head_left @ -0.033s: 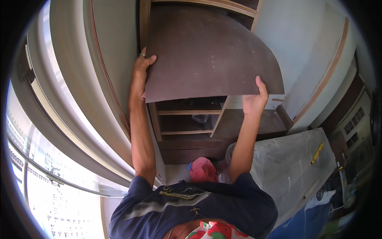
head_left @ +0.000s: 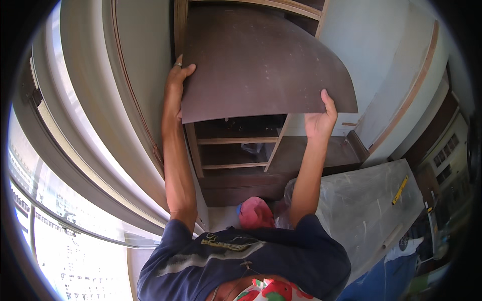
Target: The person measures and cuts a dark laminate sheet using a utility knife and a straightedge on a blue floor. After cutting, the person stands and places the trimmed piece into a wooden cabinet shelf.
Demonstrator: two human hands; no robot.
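Observation:
A large dark brown panel (head_left: 261, 70) with a curved far-right edge is held up in front of a wooden shelf frame (head_left: 238, 141). My left hand (head_left: 177, 78) grips its left edge, thumb on the upper face and the other fingers mostly hidden behind. At the near edge, toward the right corner, my right hand (head_left: 321, 116) supports it from below with the thumb over the top. Much of the frame is hidden by the panel, whose far side lies close to the frame's upper rail (head_left: 281, 6).
Beneath the frame is a dark brown base (head_left: 246, 190). A pink, rounded item (head_left: 256, 213) lies on the floor. Right of me, plastic sheeting (head_left: 356, 210) covers a bulky shape, with a yellow level-like tool (head_left: 400, 189) on it. Curtains (head_left: 95, 100) and a window run along the left.
The panel has shifted slightly upward in view, away from me, and both hands have moved with it. My grip on it looks the same.

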